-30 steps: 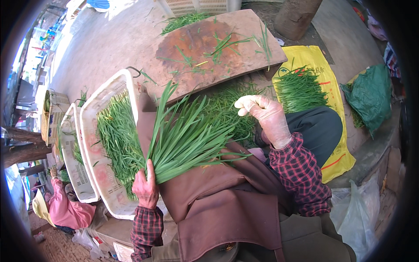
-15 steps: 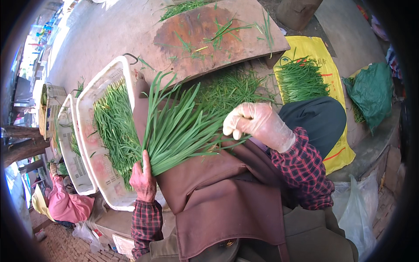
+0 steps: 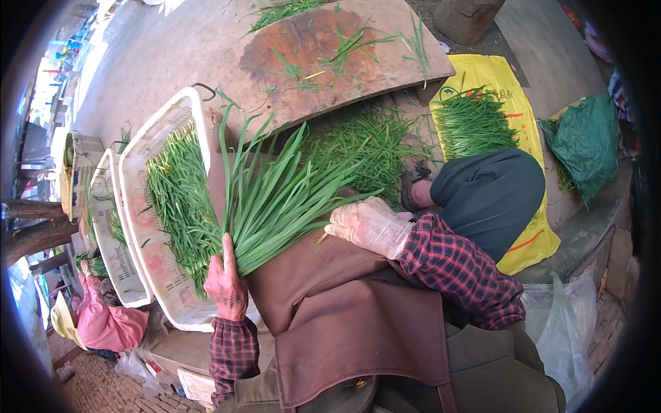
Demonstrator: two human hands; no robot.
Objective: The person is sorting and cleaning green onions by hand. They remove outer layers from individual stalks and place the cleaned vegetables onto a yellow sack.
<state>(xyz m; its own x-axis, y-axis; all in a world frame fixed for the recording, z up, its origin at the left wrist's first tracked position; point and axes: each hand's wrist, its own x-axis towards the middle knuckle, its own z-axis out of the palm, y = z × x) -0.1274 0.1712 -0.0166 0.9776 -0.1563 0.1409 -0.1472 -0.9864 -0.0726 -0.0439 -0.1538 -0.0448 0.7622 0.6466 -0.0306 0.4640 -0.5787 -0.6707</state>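
Observation:
A fanned bunch of green garlic chives (image 3: 282, 199) lies across my brown apron (image 3: 358, 330). My bare left hand (image 3: 226, 286) is closed round its gathered end, thumb on top. At the leaf side is my right hand (image 3: 368, 226), in a thin whitish glove; its fingers are bent together by the leaf edge, with a small yellowish blade at the fingertips. To the left stands a white plastic crate (image 3: 141, 234) with bundled chives (image 3: 182, 199) inside.
Ahead is a low board (image 3: 330, 62) with scattered leaves. Loose greens (image 3: 365, 148) lie beneath it. At right, a chive pile (image 3: 475, 124) rests on a yellow sack (image 3: 533, 172), beside a green bag (image 3: 585, 148). A person in pink (image 3: 113, 316) is at far left.
My right hand has come down and left to the leaf edge, a yellowish blade now at its fingertips. My left hand keeps its hold on the bunch.

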